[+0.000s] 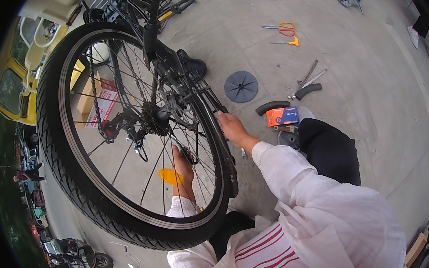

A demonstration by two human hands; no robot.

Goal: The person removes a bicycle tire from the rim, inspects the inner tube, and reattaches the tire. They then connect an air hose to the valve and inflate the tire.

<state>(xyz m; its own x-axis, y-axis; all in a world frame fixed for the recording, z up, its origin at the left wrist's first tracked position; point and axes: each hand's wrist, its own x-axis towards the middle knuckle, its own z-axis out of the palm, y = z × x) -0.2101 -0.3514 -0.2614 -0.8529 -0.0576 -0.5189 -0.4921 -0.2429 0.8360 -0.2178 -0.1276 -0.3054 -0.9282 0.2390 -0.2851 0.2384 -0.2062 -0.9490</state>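
A bicycle wheel (54,118) with a black knobbly tyre fills the left and middle, tilted in front of me. Its sprocket cluster (150,114), chain and rear derailleur (115,125) show through the spokes. Behind the spokes my left hand (182,167) is closed near the hub, around a dark part I cannot make out. An orange oval reflector (170,176) sits on the spokes in front of that wrist. On the wheel's right side, my right hand (233,127) is wrapped round a dark metal bar (213,118) of the bicycle; its fingertips are partly hidden.
Right of the bicycle lie a black ribbed disc (241,86), an orange and blue box (282,116), black curved tubes (272,107), wrenches (307,78), scissors (284,28) and a yellow-handled screwdriver (288,42). A cardboard box (87,102) stands beyond the wheel. Someone's legs (424,33) show far right.
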